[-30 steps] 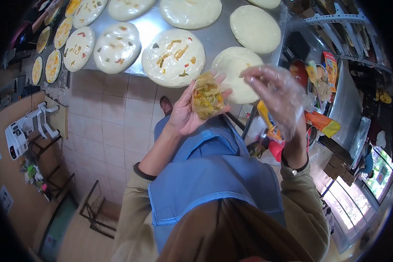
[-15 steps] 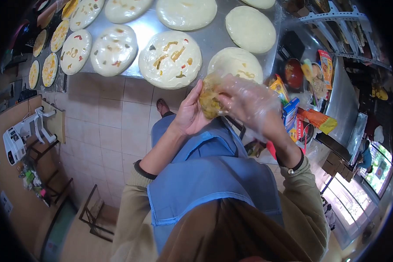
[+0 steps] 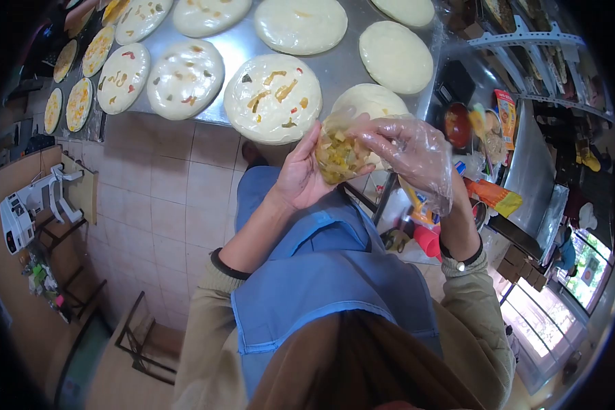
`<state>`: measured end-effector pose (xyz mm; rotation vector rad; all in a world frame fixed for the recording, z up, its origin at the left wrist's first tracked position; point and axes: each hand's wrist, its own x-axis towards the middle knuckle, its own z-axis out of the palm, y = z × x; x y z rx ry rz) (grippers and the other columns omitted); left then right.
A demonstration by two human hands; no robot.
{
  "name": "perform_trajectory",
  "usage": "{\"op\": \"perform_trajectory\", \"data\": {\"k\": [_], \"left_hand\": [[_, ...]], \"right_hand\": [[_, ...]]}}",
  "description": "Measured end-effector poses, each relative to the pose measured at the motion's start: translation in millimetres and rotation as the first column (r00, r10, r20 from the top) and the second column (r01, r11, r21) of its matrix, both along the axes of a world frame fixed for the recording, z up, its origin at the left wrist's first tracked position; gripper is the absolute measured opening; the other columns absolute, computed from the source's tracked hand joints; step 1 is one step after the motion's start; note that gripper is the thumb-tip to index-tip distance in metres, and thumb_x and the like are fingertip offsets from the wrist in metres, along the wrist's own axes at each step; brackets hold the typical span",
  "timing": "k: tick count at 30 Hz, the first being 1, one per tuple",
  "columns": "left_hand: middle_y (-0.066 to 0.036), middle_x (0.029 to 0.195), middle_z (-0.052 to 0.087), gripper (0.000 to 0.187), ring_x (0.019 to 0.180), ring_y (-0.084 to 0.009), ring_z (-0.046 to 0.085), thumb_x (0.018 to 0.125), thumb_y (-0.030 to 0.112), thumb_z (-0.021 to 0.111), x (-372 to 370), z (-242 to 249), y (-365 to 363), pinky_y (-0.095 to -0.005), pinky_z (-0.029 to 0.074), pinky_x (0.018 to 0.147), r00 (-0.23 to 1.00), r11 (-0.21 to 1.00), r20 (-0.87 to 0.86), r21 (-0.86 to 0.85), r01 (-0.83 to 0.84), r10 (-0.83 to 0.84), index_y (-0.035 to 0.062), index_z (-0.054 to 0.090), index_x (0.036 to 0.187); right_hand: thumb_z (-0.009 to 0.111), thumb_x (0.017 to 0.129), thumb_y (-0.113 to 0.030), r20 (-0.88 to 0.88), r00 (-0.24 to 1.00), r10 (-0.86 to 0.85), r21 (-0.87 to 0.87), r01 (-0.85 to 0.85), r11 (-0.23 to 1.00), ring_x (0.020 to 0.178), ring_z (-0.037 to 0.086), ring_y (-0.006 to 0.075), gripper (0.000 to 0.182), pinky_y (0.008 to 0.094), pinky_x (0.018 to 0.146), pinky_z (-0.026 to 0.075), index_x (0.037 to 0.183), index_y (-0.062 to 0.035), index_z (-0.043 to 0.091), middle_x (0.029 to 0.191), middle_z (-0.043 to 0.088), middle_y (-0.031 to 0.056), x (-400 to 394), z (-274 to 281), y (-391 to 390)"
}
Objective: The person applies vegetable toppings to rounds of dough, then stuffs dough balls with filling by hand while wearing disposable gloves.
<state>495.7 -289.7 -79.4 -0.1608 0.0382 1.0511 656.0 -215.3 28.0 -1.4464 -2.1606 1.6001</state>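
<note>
My bare left hand [image 3: 299, 172] holds a clear plastic bag [image 3: 338, 154] with yellow-green chopped pieces in it, just off the front edge of the metal table. My right hand [image 3: 413, 154], in a clear plastic glove, has its fingertips at the bag's opening; whether they pinch a piece is too small to tell. Beyond the bag lies a pale dough round [image 3: 369, 101], partly covered by my right hand. To its left another dough round [image 3: 272, 99] carries scattered yellow, red and green pieces. Plain dough rounds [image 3: 396, 57] lie farther back on the right.
Several topped rounds lie on the metal table [image 3: 215, 113] to the left. At right are a red bowl [image 3: 458, 125], an orange packet [image 3: 495, 197] and a metal counter [image 3: 526, 164]. A white machine [image 3: 22, 212] stands far left. Part of another person's arm shows at top left.
My right hand has opened out a little and shifted slightly right and down, showing more of the bag's contents. The view has shifted slightly.
</note>
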Motion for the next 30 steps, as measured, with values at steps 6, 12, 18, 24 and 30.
{"op": "perform_trajectory", "data": {"k": [6,12,18,24,30], "left_hand": [[-0.012,0.146,0.037,0.056,0.133,-0.0273,0.039,0.102,0.043,0.024,-12.1,-2.9,8.3,-0.0543,0.032,0.11,0.996,0.998,0.067,0.004,0.064,-0.064,0.0078,0.027,0.145],[-0.011,0.151,0.028,0.055,0.137,-0.0267,0.032,0.103,0.04,0.023,-24.0,10.3,23.0,-0.0474,0.03,0.112,0.99,0.996,0.118,0.053,0.068,-0.074,0.0083,0.021,0.148],[-0.01,0.156,0.016,0.055,0.142,-0.0252,0.023,0.103,0.037,0.021,-29.4,17.5,32.2,-0.0436,0.023,0.115,0.995,0.992,-0.06,0.086,0.088,-0.083,0.0089,0.014,0.15],[-0.01,0.154,0.021,0.056,0.14,-0.027,0.026,0.103,0.038,0.021,-24.6,15.8,34.6,-0.0426,0.025,0.115,0.993,0.994,-0.053,0.034,0.105,-0.103,0.0072,0.015,0.149],[-0.011,0.155,0.018,0.055,0.141,-0.0281,0.024,0.103,0.037,0.02,-14.5,11.6,36.9,-0.0454,0.025,0.114,0.993,0.992,-0.009,0.044,0.118,-0.118,0.0104,0.014,0.15]], "right_hand": [[0.061,0.088,-0.017,-0.033,0.999,0.042,0.418,-0.024,0.908,0.087,0.066,0.0271,0.022,0.0348,0.077,0.051,0.108,-0.0107,0.067,0.099,0.067,0.0117,-17.5,9.9,-8.1],[0.066,0.083,-0.017,0.32,0.947,0.042,0.578,-0.23,0.783,0.081,0.064,0.0316,0.015,0.038,0.069,0.05,0.096,-0.0094,0.066,0.09,0.065,0.0125,-32.2,37.4,-13.5],[0.07,0.081,-0.018,0.283,0.953,0.111,0.803,-0.298,0.517,0.085,0.064,0.0314,0.028,0.0414,0.068,0.05,0.106,-0.0087,0.06,0.096,0.065,0.0122,-20.2,7.7,-26.0],[0.065,0.084,-0.019,0.293,0.952,0.087,0.728,-0.281,0.625,0.089,0.062,0.033,0.028,0.0428,0.073,0.049,0.108,-0.0073,0.059,0.099,0.064,0.0128,-13.1,-6.0,-22.7],[0.061,0.087,-0.028,0.12,0.991,-0.052,0.236,0.022,0.971,0.083,0.062,0.0329,0.026,0.0405,0.076,0.049,0.1,-0.0058,0.064,0.088,0.065,0.014,-4.9,15.6,0.8]]}}
